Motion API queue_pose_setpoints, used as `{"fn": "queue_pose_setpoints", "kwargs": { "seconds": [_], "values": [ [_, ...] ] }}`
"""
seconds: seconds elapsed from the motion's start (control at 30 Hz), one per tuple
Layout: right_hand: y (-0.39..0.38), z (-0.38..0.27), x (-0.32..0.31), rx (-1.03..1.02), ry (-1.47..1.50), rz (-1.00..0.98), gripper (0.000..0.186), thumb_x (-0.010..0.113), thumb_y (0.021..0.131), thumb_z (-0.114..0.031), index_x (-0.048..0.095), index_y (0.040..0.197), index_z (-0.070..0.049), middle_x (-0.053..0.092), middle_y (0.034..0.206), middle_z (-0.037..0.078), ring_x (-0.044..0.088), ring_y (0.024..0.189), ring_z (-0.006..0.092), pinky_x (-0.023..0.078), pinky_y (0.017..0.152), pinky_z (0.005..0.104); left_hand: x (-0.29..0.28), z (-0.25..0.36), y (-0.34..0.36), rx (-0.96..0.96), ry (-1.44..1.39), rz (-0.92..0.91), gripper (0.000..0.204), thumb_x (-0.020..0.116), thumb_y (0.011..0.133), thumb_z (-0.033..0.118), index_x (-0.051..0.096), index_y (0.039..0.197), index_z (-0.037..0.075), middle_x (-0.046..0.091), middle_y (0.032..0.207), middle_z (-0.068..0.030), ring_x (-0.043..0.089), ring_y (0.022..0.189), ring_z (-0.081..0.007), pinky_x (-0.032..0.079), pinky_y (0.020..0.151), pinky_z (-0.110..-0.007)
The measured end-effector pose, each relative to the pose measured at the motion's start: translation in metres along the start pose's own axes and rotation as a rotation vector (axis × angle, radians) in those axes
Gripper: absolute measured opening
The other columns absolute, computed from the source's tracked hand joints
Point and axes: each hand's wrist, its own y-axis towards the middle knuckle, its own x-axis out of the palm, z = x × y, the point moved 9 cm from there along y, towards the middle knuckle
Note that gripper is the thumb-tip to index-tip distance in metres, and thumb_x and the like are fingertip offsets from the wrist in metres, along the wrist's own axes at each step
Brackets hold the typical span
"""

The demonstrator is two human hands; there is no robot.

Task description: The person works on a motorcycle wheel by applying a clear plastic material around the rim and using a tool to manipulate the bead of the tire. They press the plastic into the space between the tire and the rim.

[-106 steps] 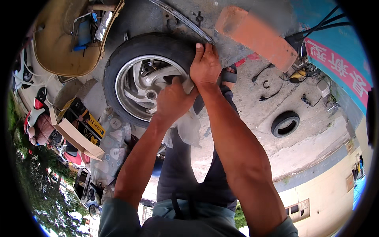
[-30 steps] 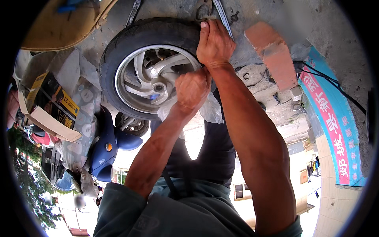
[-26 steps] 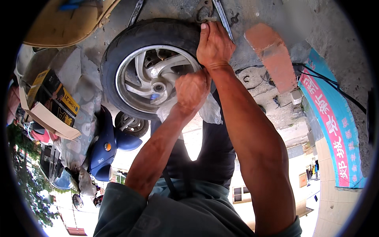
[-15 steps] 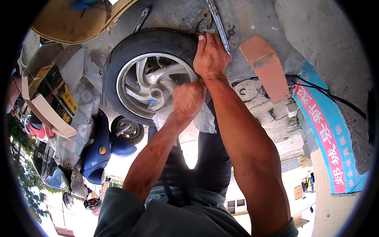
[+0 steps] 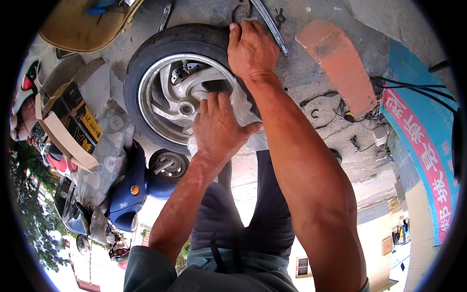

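Observation:
A motorcycle wheel [image 5: 187,108] with silver curved spokes and a black tire [image 5: 141,63] lies in front of me. My right hand [image 5: 254,51] is closed over the tire's far right edge, fingertips out of sight. Over the near right part of the rim is my left hand [image 5: 219,126], open, its thumb stretched out to the right and its fingers reaching toward the hub. Crumpled clear plastic [image 5: 239,104] lies under and around that hand, draped across the rim and tire. What the left palm touches is hidden.
A long metal bar [image 5: 270,28] and a red brick [image 5: 335,65] lie right of the wheel, with black cables beyond. To the left are a tan basin [image 5: 80,29], an open cardboard box [image 5: 68,138] and a blue scooter [image 5: 127,194]. A blue and pink banner [image 5: 423,146] hangs at right.
My left hand has gone from closed near the tire's right edge to spread over the rim, left of there. The right hand stays on the tire; the view has shifted slightly.

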Motion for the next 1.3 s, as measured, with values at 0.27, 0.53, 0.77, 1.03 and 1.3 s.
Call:
{"fn": "queue_pose_setpoints", "kwargs": {
  "seconds": [0.27, 0.53, 0.77, 1.03, 1.3],
  "values": [
    [-0.016, 0.007, -0.007, 0.028, 0.255, 0.033, 0.035, 0.060, 0.101, -0.039, 0.069, 0.105, -0.006, 0.071, 0.110, 0.014, 0.069, 0.103, 0.0363, 0.056, 0.089, 0.0488, 0.040, -0.057, -0.033, 0.021, -0.244, -0.230, 0.019, 0.064, 0.096, 0.017, 0.059, 0.095, -0.002, 0.062, 0.081, -0.0219, 0.059, 0.070, -0.0401, 0.049, 0.068, -0.051],
    [-0.192, 0.106, -0.014, 0.333, 0.643, 0.004, 0.074, 0.071, 0.097, -0.049, 0.048, 0.146, 0.001, 0.062, 0.123, 0.019, 0.066, 0.101, 0.0263, 0.053, 0.090, 0.0376, 0.011, -0.071, -0.030, -0.197, -1.105, -0.458, 0.074, 0.067, 0.098, 0.044, 0.044, 0.147, -0.008, 0.070, 0.120, -0.0178, 0.068, 0.110, -0.0216, 0.053, 0.096, -0.032],
    [-0.300, 0.146, 0.081, -0.071, 0.215, -0.206, 0.048, 0.060, 0.102, -0.021, 0.050, 0.146, -0.003, 0.059, 0.140, 0.021, 0.058, 0.125, 0.0399, 0.045, 0.108, 0.0430, 0.066, -0.083, -0.108, 0.148, 0.035, -0.286, 0.070, 0.084, 0.081, 0.032, 0.058, 0.137, -0.001, 0.062, 0.135, -0.0262, 0.062, 0.121, -0.0430, 0.053, 0.099, -0.044],
    [-0.181, 0.083, -0.014, 0.471, 0.749, -0.063, 0.087, 0.064, 0.095, -0.066, 0.051, 0.143, 0.006, 0.066, 0.122, 0.023, 0.064, 0.112, 0.0284, 0.049, 0.098, 0.0373, 0.038, -0.053, -0.046, 0.371, -0.098, -0.249, 0.029, 0.076, 0.089, 0.016, 0.069, 0.113, 0.003, 0.069, 0.105, -0.0186, 0.067, 0.097, -0.0363, 0.056, 0.084, -0.043],
    [-0.140, 0.082, -0.016, 0.375, 0.671, 0.030, 0.080, 0.049, 0.101, -0.067, 0.056, 0.136, 0.004, 0.062, 0.127, 0.031, 0.058, 0.120, 0.0454, 0.045, 0.105, 0.0483, 0.059, -0.087, 0.015, -0.080, -0.484, -0.422, 0.032, 0.075, 0.094, 0.033, 0.072, 0.111, 0.006, 0.070, 0.102, -0.0182, 0.067, 0.095, -0.0368, 0.054, 0.085, -0.041]
  ]
}}
